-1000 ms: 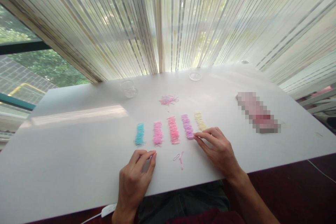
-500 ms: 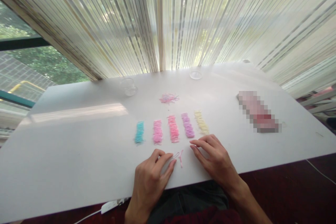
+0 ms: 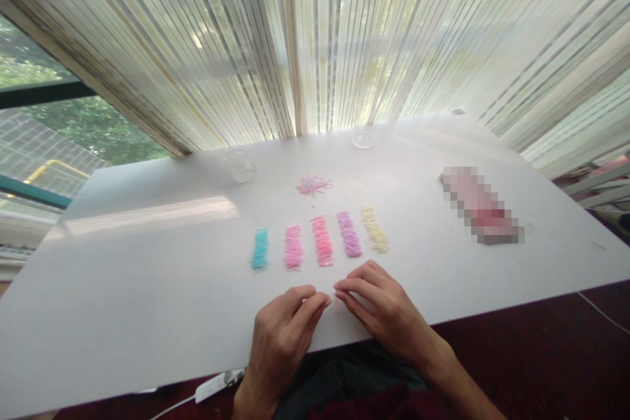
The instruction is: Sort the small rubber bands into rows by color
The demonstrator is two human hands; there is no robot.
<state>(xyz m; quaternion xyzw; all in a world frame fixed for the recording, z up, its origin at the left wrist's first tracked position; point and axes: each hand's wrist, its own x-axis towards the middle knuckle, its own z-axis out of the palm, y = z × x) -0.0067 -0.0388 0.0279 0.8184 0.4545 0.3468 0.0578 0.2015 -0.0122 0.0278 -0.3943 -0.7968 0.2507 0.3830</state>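
Observation:
Near the table's front edge, my left hand (image 3: pixel 288 325) has thumb and fingers pinched together. Its fingertips almost meet those of my right hand (image 3: pixel 378 295), which also pinches. A tiny pale strand seems to lie between the fingertips, too small to name. A bit of a pink strand (image 3: pixel 337 302) shows just under my right fingertips; the rest is hidden. Beyond the hands lie bundles of thin short strands in a row: a turquoise bundle (image 3: pixel 260 249), a pink bundle (image 3: pixel 294 248), a coral-pink bundle (image 3: pixel 323 241), a purple bundle (image 3: pixel 349 234) and a yellow bundle (image 3: pixel 375 230).
A loose pile of mixed pink and pale strands (image 3: pixel 314 185) lies behind the row. Farther back on the white table (image 3: pixel 147 289) are clear containers (image 3: pixel 240 167) and a clear round lid (image 3: pixel 363 140). A blurred pinkish oblong object (image 3: pixel 480 205) lies at right.
My right hand has moved left and closed into a pinch beside my left fingertips. My left fingers have closed together. The pink strands between the hands are now mostly covered.

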